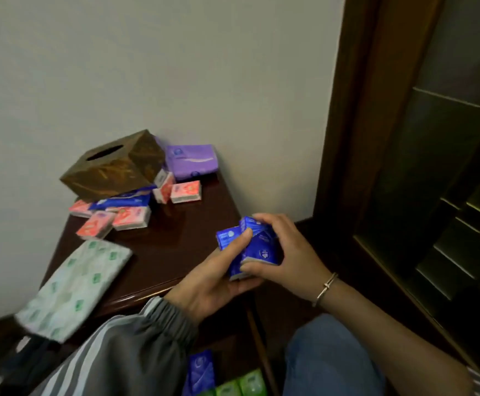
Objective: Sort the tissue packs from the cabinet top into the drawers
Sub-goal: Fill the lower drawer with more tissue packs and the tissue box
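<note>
Both hands hold a small stack of blue tissue packs (257, 247) over the right front corner of the dark wooden cabinet top (170, 247). My left hand (213, 284) cups them from below with the thumb on top. My right hand (287, 252) grips them from the right side. Several pink packs (131, 217) lie at the back left, two more (185, 191) further back. A flat blue pack (121, 201) sits under the brown tissue box. A purple pack (191, 161) leans on the wall. A large green-printed pack (73, 290) overhangs the left front edge.
A brown tissue box (113, 167) rests tilted on the packs at the back. Below the cabinet front, an open drawer shows a blue pack (201, 370) and green packs (241, 385). A dark wooden door frame (356, 110) stands to the right, with a jeans-clad knee (333, 355) beneath.
</note>
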Demonstrator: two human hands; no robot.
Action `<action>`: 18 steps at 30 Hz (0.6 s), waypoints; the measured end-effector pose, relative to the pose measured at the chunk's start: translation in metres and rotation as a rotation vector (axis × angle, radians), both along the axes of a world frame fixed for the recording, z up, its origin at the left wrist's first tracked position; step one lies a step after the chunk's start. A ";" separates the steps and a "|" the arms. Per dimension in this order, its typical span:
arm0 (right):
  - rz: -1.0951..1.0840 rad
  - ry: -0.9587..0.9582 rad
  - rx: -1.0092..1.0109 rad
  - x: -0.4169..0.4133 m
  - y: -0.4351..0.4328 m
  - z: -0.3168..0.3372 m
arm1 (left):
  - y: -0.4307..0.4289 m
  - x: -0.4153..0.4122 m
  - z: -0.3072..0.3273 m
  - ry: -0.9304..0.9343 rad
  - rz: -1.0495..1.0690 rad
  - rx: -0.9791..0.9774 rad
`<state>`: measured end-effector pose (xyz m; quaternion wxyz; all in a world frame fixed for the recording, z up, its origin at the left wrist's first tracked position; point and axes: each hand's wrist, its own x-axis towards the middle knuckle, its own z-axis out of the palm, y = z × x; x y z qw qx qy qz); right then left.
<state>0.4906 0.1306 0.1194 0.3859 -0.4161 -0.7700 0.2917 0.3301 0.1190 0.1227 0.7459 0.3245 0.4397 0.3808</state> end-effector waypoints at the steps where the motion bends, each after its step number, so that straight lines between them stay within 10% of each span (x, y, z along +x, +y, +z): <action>1: 0.034 0.000 0.000 -0.018 -0.002 0.001 | -0.006 -0.019 0.003 -0.008 0.040 -0.006; 10: 0.378 -0.021 -0.113 -0.157 0.009 0.011 | -0.042 -0.164 0.020 0.118 0.439 0.040; 18: 0.241 -0.220 0.073 -0.206 0.058 -0.003 | -0.043 -0.252 0.001 0.236 0.696 0.155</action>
